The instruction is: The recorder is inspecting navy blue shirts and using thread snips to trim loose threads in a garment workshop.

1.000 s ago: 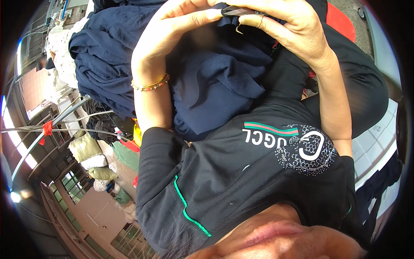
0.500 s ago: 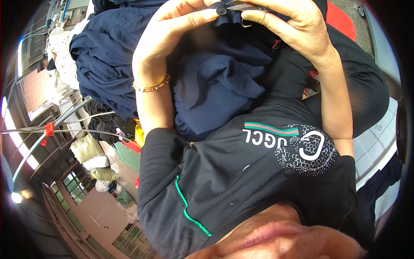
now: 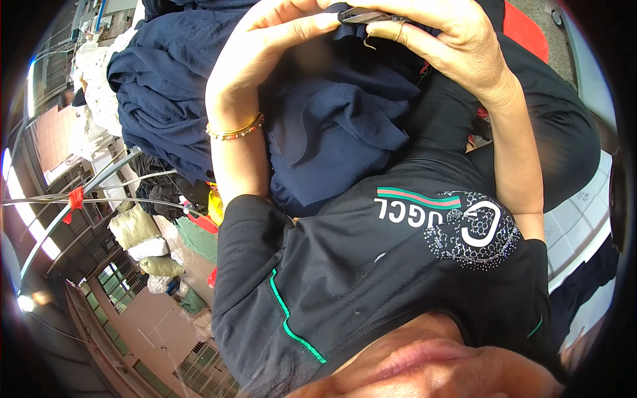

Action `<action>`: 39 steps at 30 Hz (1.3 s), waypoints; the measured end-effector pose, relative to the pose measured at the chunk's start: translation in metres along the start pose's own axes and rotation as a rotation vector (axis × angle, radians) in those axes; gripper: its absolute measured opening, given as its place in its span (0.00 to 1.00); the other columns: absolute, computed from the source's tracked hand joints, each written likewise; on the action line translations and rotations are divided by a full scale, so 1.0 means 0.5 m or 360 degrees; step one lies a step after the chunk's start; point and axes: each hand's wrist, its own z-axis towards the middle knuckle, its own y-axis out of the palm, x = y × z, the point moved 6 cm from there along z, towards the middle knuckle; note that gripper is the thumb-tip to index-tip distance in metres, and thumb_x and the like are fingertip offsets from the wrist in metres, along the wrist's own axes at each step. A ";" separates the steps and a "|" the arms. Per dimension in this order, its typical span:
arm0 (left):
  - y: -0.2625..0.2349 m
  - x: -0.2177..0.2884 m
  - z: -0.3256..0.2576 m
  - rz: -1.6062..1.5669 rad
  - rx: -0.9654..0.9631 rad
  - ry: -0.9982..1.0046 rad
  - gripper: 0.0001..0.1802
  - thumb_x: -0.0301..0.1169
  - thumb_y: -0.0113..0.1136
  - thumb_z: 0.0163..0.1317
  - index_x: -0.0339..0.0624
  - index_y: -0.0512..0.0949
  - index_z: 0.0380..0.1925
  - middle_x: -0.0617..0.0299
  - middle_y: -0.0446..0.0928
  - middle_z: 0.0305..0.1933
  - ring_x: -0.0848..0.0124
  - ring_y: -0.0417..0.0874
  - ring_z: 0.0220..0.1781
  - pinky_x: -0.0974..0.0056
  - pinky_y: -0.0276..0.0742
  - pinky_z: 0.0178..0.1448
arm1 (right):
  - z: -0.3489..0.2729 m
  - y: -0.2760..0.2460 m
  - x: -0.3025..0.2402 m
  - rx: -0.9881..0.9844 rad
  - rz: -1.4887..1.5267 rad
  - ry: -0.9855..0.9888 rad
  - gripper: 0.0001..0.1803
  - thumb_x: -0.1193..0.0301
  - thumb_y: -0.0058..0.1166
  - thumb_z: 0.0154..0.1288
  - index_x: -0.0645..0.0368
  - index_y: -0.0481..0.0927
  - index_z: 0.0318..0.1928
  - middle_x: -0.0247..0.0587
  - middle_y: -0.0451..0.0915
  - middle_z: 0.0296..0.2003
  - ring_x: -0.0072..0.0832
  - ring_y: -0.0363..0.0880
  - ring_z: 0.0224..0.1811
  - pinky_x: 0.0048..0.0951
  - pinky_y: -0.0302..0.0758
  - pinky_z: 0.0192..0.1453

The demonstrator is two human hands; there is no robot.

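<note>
At the upper edge of the view, my left hand (image 3: 265, 36) pinches the edge of a navy knit garment (image 3: 338, 142) between thumb and fingers. A dark button seen there earlier is now mostly hidden. My right hand (image 3: 458, 40) is closed around small metal thread snips (image 3: 367, 16), their blades pointing left at the pinched edge, close to my left thumb tip. A short pale, curved piece hangs below my right thumb; I cannot make out what it is. The garment's folds drape down onto my lap.
A large heap of navy fabric (image 3: 162, 86) lies to the left, with white cloth (image 3: 99, 109) beyond it. Metal rods with a red tie (image 3: 75, 198) cross the left side. Stuffed sacks (image 3: 136, 232) sit farther back. Something red (image 3: 525, 32) shows at the upper right.
The snips' blades have swung over the pinched edge, covering the button that faced up before. My left hand has shifted very slightly; my right hand has turned a little.
</note>
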 end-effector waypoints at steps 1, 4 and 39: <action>-0.003 -0.007 0.024 -0.0067 -0.0416 0.0352 0.08 0.21 0.58 0.69 0.35 0.79 0.46 0.64 0.82 0.45 0.76 0.79 0.47 0.73 0.73 0.56 | 0.000 0.006 0.001 -0.0007 -0.0009 0.0005 0.18 0.78 0.71 0.57 0.62 0.88 0.50 0.38 0.78 0.32 0.28 0.77 0.31 0.27 0.73 0.35; 0.030 0.012 0.018 -0.0062 -0.0448 0.0323 0.08 0.21 0.58 0.69 0.35 0.79 0.47 0.64 0.81 0.45 0.76 0.79 0.47 0.73 0.72 0.56 | -0.012 -0.001 0.018 0.0043 -0.0060 0.0037 0.17 0.77 0.70 0.58 0.61 0.88 0.49 0.38 0.78 0.32 0.28 0.77 0.31 0.27 0.73 0.35; 0.009 -0.003 0.028 -0.0125 -0.0831 0.0696 0.07 0.23 0.58 0.69 0.34 0.78 0.45 0.64 0.80 0.44 0.76 0.78 0.46 0.72 0.72 0.56 | -0.006 0.001 0.002 0.0098 -0.0103 -0.0063 0.15 0.79 0.69 0.58 0.63 0.88 0.48 0.38 0.78 0.31 0.29 0.77 0.30 0.28 0.73 0.34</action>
